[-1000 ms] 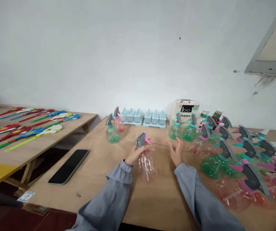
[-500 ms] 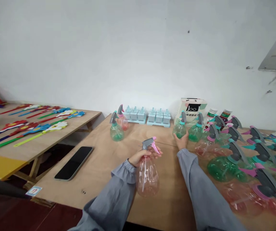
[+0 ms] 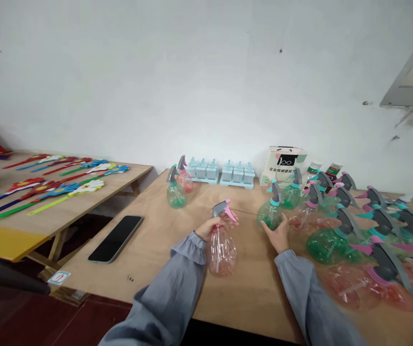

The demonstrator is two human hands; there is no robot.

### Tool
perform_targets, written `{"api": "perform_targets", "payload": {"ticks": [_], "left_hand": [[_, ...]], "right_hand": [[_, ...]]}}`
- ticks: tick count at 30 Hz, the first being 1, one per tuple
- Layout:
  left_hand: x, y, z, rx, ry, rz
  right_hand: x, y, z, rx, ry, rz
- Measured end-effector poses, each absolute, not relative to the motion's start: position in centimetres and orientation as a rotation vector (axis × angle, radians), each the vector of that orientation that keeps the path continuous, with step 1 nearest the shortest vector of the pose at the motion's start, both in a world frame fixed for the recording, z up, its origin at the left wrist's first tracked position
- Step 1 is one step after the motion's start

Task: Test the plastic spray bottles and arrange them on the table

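My left hand [image 3: 210,227] is closed round the neck of a pink spray bottle [image 3: 222,252], which is upright over the middle of the table, its grey head and pink trigger above my fingers. Farther right, my right hand [image 3: 277,234] grips the body of a green spray bottle [image 3: 268,215] with a turquoise collar, the thumb on its near left side. Behind and to the left stand another green spray bottle [image 3: 176,196] and a pink one [image 3: 185,181]. A crowd of pink and green spray bottles [image 3: 331,245] fills the table's right side.
A black phone [image 3: 115,239] lies on the wooden table [image 3: 163,250] at the left. Two light-blue ice-pop moulds [image 3: 237,179] and a printed box [image 3: 278,168] stand by the wall. Colourful hand-shaped clappers [image 3: 51,192] lie on a second table at left.
My right hand has brought the green spray bottle nearer to me, away from the row at the back. The pink bottle stays in my left hand, shifted slightly; the view has moved a little.
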State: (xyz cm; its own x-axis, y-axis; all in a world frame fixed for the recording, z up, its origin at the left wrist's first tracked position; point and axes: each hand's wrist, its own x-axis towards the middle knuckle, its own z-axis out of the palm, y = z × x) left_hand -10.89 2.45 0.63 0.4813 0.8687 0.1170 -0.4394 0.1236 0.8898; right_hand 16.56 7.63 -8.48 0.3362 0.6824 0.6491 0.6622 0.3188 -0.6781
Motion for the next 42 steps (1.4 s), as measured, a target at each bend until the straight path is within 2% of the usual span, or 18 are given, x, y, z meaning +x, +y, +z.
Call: {"api": "perform_targets", "payload": {"ticks": [5, 12, 20, 26, 33, 42], "left_hand": [[-10.5, 2.9, 0.7, 0.983, 0.604, 1.095], [-10.4, 2.5, 1.0, 1.047, 0.569, 1.034], [-10.4, 3.1, 0.7, 0.979, 0.645, 1.174], [-10.3, 2.6, 1.0, 1.067, 0.618, 1.071], [-10.3, 2.8, 1.0, 1.018, 0.646, 1.173], [-10.1, 2.2, 1.4, 1.109, 0.547, 1.083]], "right_hand": [[17.3, 3.4, -8.2, -1.383, -1.392, 0.005], [17.3, 0.1, -8.2, -1.396, -1.488, 0.056], [17.2, -0.2, -8.1, -1.399, -1.496, 0.061], [17.2, -0.2, -8.1, -1.395, -1.492, 0.053], [17.1, -0.3, -8.0, -1.394, -1.494, 0.047], [17.1, -0.2, -8.0, -1.393, -1.489, 0.059]]}}
